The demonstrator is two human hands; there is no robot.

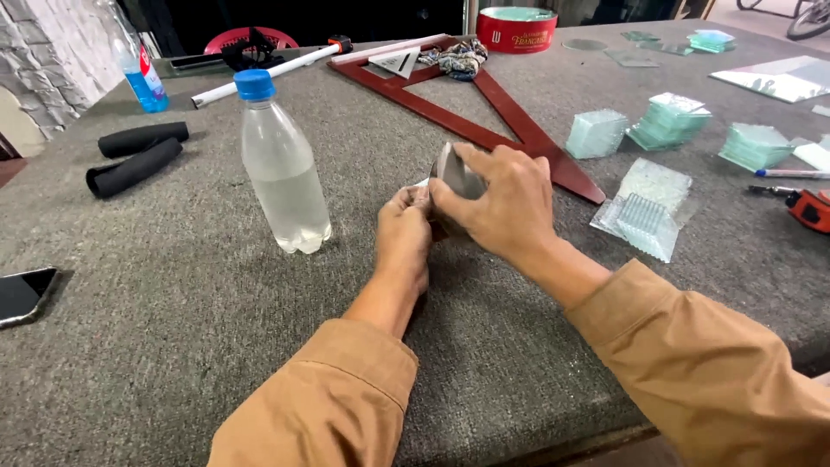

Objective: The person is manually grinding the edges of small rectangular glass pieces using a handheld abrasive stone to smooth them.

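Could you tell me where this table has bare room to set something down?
Bare grey mat lies between the phone, the water bottle and the black rolls. The right side is crowded: glass stacks, a bagged stack and the red triangle.

Table: grey carpet-like covering (173,346) fills nearly the whole view, worn edge at 5 o'clock.
Wall: whitewashed brick (52,43) at 10 o'clock.
Beyond: dark opening (346,17) at 12 o'clock; pale floor (769,22) at 1 o'clock.
Light: soft, even daylight.
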